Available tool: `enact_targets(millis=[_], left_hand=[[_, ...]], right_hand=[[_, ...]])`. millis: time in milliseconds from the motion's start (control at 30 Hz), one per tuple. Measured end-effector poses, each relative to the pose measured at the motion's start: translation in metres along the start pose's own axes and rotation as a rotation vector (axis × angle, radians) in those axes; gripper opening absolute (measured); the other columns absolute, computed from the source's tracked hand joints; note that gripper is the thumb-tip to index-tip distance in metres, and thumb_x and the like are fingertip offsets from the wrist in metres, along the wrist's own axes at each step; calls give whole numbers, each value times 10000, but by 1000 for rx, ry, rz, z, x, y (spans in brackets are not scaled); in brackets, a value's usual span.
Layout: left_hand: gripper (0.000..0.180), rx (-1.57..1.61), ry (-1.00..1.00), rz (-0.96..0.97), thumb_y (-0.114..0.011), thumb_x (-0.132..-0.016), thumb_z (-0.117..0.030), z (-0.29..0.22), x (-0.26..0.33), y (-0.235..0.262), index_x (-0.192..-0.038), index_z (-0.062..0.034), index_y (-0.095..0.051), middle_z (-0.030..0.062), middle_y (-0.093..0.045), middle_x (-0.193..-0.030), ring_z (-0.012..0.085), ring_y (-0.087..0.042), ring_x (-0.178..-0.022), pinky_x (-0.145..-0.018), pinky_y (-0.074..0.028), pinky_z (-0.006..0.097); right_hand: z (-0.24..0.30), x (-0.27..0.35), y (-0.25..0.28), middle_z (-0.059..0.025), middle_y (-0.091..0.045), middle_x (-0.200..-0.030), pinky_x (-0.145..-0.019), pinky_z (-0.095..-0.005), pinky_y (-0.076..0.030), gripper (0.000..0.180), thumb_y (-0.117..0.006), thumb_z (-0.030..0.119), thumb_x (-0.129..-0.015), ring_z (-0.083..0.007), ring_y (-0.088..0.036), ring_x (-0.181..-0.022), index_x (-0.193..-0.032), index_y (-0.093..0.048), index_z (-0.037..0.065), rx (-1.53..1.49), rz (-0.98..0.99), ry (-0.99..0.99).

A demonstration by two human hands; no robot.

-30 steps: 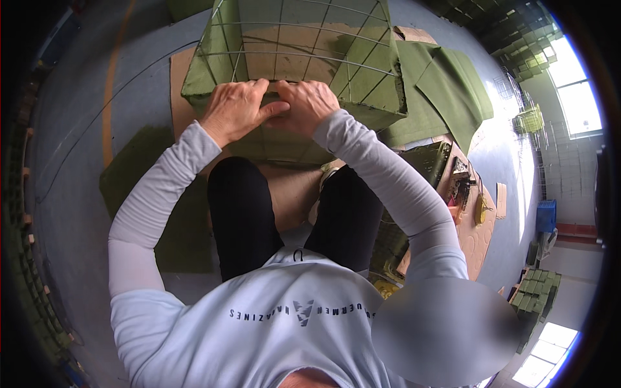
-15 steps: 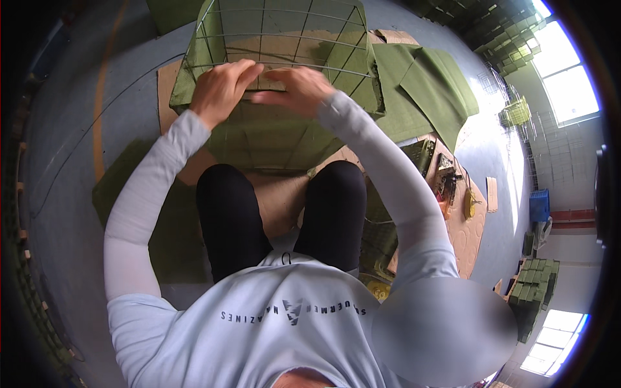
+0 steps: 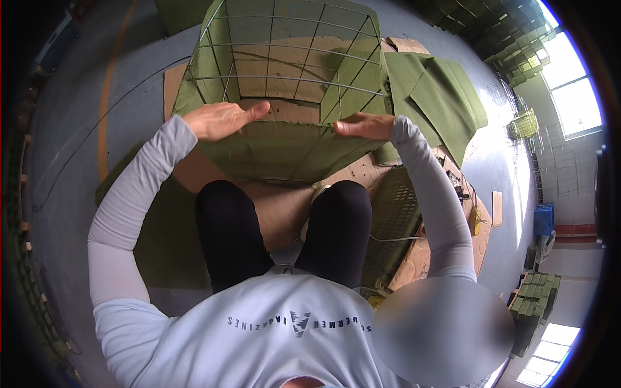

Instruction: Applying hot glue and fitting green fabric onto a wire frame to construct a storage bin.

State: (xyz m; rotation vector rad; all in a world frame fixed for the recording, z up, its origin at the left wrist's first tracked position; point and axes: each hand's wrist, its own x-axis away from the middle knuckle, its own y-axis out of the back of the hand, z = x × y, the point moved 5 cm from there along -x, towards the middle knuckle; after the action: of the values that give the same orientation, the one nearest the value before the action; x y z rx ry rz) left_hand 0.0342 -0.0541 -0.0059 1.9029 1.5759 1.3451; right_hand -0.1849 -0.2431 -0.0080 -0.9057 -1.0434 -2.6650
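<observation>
Head view, looking straight down on a seated person, and both arms are stretched forward, elbows bent outward, pale grey sleeves running up to the wrists. Left hand [image 3: 220,120] lies flat, palm down, on the near left corner of the wire cage [image 3: 291,71] — fingers straight and together, thumb pointing toward the middle, nothing clenched, just pressed onto the green fabric [image 3: 278,149] that drapes over the near wall. Right hand [image 3: 363,125] mirrors it on the near right corner: flat, fingers extended and pointing inward along the top edge, resting on fabric and rim, not gripping. The two hands are well apart, one at each corner. The cage itself stands on the floor right in front of the knees, open at the top, its wire grid lined with green cloth on the sides, brown cardboard [image 3: 284,58] showing inside through the wires. Black-trousered legs [image 3: 284,226] sit just below it. To the right, more folded green sheets [image 3: 440,90] lie spread on the floor beside the cage, and further right — near the bright window [image 3: 576,84] — stacks of green crates [image 3: 533,304].
</observation>
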Motion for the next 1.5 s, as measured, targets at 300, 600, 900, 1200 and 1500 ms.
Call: enact_targets(millis=[300, 600, 900, 1200, 1500], left_hand=[[474, -239, -504, -1179, -512, -942, -424, -43, 59, 11, -1076, 16, -625, 192, -666, -980, 340, -653, -881, -825, -519, 422], [868, -294, -245, -557, -343, -812, -804, -71, 13, -16, -817, 24, -605, 178, -592, -601, 342, -639, -672, -691, -495, 441], [922, 835, -125, -248, -241, -887, -757, -22, -47, 7, -1123, 51, -618, 156, -676, -981, 256, -645, -944, -892, -493, 356], [746, -519, -248, -928, -389, -895, -669, -15, 71, -15, -1151, -8, -624, 217, -642, -1054, 340, -600, -1065, -981, -433, 455], [1133, 211, 53, 116, -94, -755, -891, 21, -12, -1, -1170, 8, -645, 189, -655, -1056, 286, -583, -1084, -994, -401, 369]], right_hand=[[61, 35, 10, -161, -681, -852, -784, -357, -510, 434, -560, 374, -931, -328, -666, -801, -947, -643, -52, 108, -1106, 341], [121, -33, -29, -144, -650, -745, -694, -402, -516, 746, -733, 650, -647, -330, -661, -782, -875, -623, -52, 535, -361, 160], [111, -55, -26, -186, -637, -1107, -935, -375, -447, 844, -664, 660, -736, -284, -602, -1064, -1218, -546, -22, -20, -232, 261], [105, 8, -35, -186, -655, -848, -789, -419, -520, 736, -684, 576, -751, -310, -655, -823, -1103, -576, -61, 681, -871, 323], [62, -57, -9, -174, -664, -733, -741, -398, -517, 802, -561, 727, -762, -324, -667, -735, -1104, -652, 7, -21, -205, 12]])
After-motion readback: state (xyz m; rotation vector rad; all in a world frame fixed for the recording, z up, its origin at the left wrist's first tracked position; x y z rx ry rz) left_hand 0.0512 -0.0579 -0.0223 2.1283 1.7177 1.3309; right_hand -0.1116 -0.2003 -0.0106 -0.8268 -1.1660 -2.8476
